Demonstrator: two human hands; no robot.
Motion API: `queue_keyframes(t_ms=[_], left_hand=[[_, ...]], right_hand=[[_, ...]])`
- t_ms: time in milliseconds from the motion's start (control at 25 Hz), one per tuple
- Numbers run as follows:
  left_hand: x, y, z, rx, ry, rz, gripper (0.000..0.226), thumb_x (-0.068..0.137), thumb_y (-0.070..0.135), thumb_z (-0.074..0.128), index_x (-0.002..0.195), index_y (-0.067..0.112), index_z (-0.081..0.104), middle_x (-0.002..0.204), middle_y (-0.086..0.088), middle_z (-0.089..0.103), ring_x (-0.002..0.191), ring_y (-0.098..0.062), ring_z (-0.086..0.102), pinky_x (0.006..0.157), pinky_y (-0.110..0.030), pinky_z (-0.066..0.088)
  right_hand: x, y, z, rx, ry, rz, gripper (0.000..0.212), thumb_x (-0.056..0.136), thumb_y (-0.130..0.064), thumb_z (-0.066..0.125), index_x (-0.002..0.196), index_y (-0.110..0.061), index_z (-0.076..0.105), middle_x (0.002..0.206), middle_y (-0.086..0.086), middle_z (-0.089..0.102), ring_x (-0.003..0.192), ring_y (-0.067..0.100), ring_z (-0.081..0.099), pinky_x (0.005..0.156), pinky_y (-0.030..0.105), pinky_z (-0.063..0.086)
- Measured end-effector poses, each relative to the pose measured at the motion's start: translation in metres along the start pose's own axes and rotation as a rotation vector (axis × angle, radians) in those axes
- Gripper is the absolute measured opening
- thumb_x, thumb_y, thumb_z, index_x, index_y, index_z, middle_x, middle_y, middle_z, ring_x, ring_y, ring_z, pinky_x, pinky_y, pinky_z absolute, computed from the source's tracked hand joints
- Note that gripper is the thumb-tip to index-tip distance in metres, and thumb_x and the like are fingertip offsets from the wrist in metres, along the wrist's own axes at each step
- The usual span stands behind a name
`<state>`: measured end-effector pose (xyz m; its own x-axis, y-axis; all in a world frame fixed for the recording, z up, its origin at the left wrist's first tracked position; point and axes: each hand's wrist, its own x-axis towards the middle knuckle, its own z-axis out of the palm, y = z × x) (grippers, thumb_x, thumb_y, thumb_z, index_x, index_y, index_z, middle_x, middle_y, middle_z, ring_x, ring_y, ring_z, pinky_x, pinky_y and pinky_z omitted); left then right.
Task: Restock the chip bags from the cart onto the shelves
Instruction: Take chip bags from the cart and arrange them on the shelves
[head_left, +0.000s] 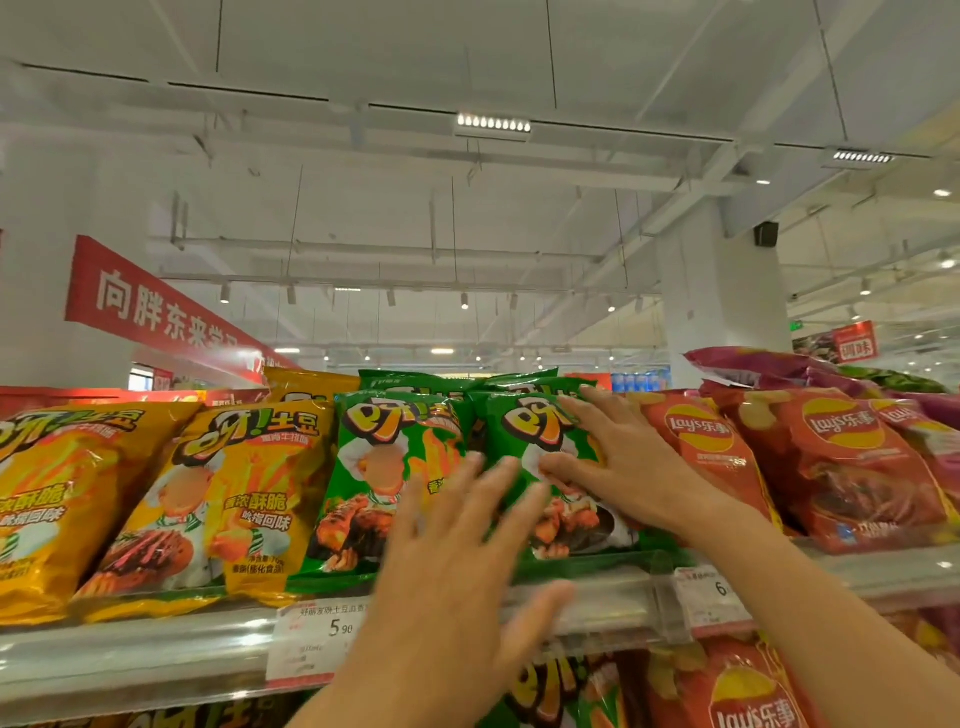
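Chip bags fill the top shelf in front of me, and the one I am dealing with is the right green bag, standing at the front of the shelf between another green bag and the red bags. Much of it is covered: my right hand hides its right side, and my left hand blocks its lower left corner. More green bags stand behind it, only their top edges showing. The yellow bags at the left run out of view, and the row below the shelf is cut off, so only bag tops show there. My left hand is blurred and its outline is soft. The price tag on the shelf rail reads 5.90; the second tag is partly behind my right forearm.

The bags are glossy, crinkled foil, puffed like pillows, with flat sealed edges. The shelf rail is a clear plastic strip over pale metal.

My right hand lies flat on the bag, fingers straight and spread, pressing its face; this grip is wide and closes on nothing. My left hand is raised, palm forward, fingers splayed, grip wide and empty; I cannot tell if it touches the bags.
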<state>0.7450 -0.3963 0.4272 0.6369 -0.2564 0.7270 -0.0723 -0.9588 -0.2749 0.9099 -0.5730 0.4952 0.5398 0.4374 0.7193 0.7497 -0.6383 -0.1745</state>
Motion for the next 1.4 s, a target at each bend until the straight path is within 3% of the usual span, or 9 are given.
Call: queue_keyframes(t_ms=[80, 200, 280, 400, 600, 760, 960, 1160, 1400], left_hand=[[-0.014, -0.023, -0.012, 0.102, 0.033, -0.236, 0.073, 0.092, 0.070, 0.022, 0.143, 0.029, 0.054, 0.151, -0.009, 0.050, 0.139, -0.034, 0.047, 0.105, -0.061, 0.044], [-0.026, -0.044, -0.004, 0.042, -0.077, -0.317, 0.090, 0.084, 0.083, -0.004, 0.160, 0.035, 0.001, 0.170, -0.001, -0.004, 0.155, -0.020, 0.005, 0.122, -0.037, 0.019], [-0.027, -0.052, 0.004, -0.034, -0.119, -0.246, 0.092, 0.081, 0.088, 0.001, 0.156, 0.036, -0.016, 0.164, 0.008, -0.025, 0.154, -0.011, -0.008, 0.123, -0.030, 0.012], [-0.027, -0.062, 0.006, -0.048, -0.149, -0.184, 0.094, 0.082, 0.088, 0.005, 0.159, 0.034, -0.005, 0.166, 0.008, -0.018, 0.155, -0.011, -0.005, 0.124, -0.035, 0.011], [-0.044, -0.067, 0.002, 0.060, -0.199, -0.163, 0.088, 0.087, 0.080, -0.003, 0.159, 0.029, -0.006, 0.169, 0.002, -0.012, 0.154, -0.018, -0.016, 0.119, -0.047, -0.018], [-0.065, -0.072, -0.019, 0.049, -0.149, -0.141, 0.078, 0.096, 0.072, 0.010, 0.160, 0.028, 0.003, 0.169, 0.000, 0.010, 0.155, -0.021, 0.002, 0.118, -0.047, -0.017], [-0.112, -0.127, -0.041, 0.168, -0.059, -0.350, 0.084, 0.087, 0.075, -0.006, 0.159, 0.033, 0.010, 0.169, 0.000, 0.007, 0.156, -0.026, -0.004, 0.125, -0.053, 0.002], [-0.125, -0.165, -0.036, 0.024, -0.207, -0.246, 0.084, 0.087, 0.079, 0.003, 0.157, 0.037, -0.014, 0.166, 0.010, -0.020, 0.153, -0.017, -0.022, 0.124, -0.041, -0.010], [-0.162, -0.211, -0.063, 0.006, -0.043, -0.178, 0.077, 0.092, 0.076, 0.008, 0.158, 0.035, 0.012, 0.169, 0.005, 0.007, 0.155, -0.021, -0.009, 0.120, -0.051, -0.019]], right_hand=[[-0.006, -0.024, 0.004, 0.018, 0.060, -0.108, 0.075, 0.092, -0.070, 0.047, 0.157, -0.042, 0.024, 0.168, -0.011, 0.019, 0.156, 0.014, 0.009, 0.125, 0.042, 0.016], [-0.004, -0.069, 0.017, 0.086, 0.014, -0.245, 0.068, 0.096, -0.067, 0.044, 0.157, -0.042, 0.027, 0.165, -0.012, 0.026, 0.153, 0.010, 0.018, 0.123, 0.035, 0.019], [0.003, -0.099, 0.028, 0.153, -0.054, -0.255, 0.063, 0.099, -0.061, 0.044, 0.157, -0.044, 0.026, 0.167, -0.013, 0.023, 0.154, 0.009, 0.017, 0.126, 0.037, 0.021], [0.014, -0.124, 0.041, 0.129, -0.167, -0.215, 0.064, 0.101, -0.058, 0.043, 0.159, -0.042, 0.022, 0.170, -0.011, 0.012, 0.158, 0.013, 0.004, 0.128, 0.044, 0.013], [0.021, -0.136, 0.061, -0.212, -0.165, -0.114, 0.065, 0.098, -0.070, 0.025, 0.158, -0.051, 0.008, 0.172, -0.010, 0.001, 0.159, 0.019, -0.004, 0.127, 0.057, 0.004], [0.020, -0.144, 0.061, -0.313, -0.176, -0.046, 0.067, 0.098, -0.071, 0.024, 0.158, -0.049, 0.003, 0.172, -0.005, 0.000, 0.159, 0.023, -0.003, 0.125, 0.060, 0.005], [0.010, -0.190, 0.059, -0.166, -0.005, -0.260, 0.061, 0.101, -0.051, 0.045, 0.158, -0.035, 0.029, 0.168, -0.002, 0.021, 0.156, 0.020, 0.016, 0.126, 0.048, 0.021], [0.033, -0.261, 0.086, 0.031, -0.132, -0.383, 0.059, 0.104, -0.050, 0.044, 0.158, -0.037, 0.027, 0.169, -0.010, 0.018, 0.154, 0.011, 0.015, 0.120, 0.026, 0.012], [0.050, -0.287, 0.112, -0.334, -0.177, -0.214, 0.067, 0.097, -0.067, 0.038, 0.158, -0.043, 0.023, 0.169, -0.007, 0.017, 0.156, 0.020, 0.014, 0.125, 0.050, 0.020]])
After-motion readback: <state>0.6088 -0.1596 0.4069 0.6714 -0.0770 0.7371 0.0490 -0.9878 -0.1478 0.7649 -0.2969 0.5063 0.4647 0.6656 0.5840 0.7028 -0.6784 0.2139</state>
